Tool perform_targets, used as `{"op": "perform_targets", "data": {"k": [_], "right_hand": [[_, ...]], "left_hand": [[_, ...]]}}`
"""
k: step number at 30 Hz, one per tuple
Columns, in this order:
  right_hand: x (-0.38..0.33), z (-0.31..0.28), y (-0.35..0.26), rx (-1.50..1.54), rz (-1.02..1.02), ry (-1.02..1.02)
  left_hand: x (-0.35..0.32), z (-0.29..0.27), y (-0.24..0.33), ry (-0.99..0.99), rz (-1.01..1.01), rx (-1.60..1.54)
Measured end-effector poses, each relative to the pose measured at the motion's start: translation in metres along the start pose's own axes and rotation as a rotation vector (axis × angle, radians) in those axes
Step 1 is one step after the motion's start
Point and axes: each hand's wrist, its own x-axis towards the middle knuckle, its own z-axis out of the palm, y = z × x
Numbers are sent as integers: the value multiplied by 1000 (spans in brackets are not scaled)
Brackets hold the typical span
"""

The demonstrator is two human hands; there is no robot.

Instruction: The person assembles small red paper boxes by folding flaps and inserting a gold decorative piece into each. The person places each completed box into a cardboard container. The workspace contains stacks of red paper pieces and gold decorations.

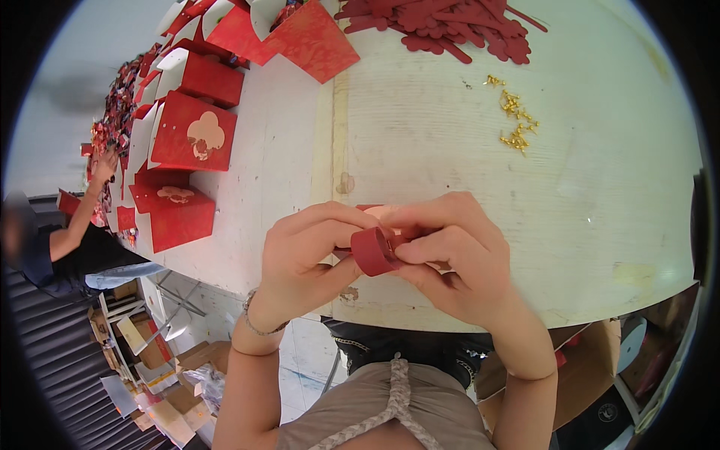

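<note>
Close to the table's front edge, my two hands meet over a small red piece. My left hand (311, 244) is closed on a dark red paper strip (369, 251) that curls into a loop. My right hand (457, 251) pinches the same strip at its right side, thumb and fingers pressed together. Behind the fingers shows a bit of a red and pale gold piece (382, 212), mostly hidden by my hands. Whether a fastener sits between the right fingertips cannot be made out.
Gold paper fasteners (517, 112) lie scattered on the table (600, 202). Beyond them is a pile of dark red flower-ended strips (450, 26). Red boxes (195, 131) stand in rows at the left. A co-worker's arm (82, 202) reaches into a heap of small wrapped items (116, 112).
</note>
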Motion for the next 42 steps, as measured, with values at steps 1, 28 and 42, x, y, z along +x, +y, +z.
{"op": "perform_targets", "data": {"k": [1,28,42], "right_hand": [[1,-3,-2,5,9,-33],[-13,-17,-17,97,22,-110],[-27,22,-39,34,323,153]], "left_hand": [[-2,1,4,12,4,56],[-26,6,18,-7,143,241],[-42,32,-3,310,224,237]]}}
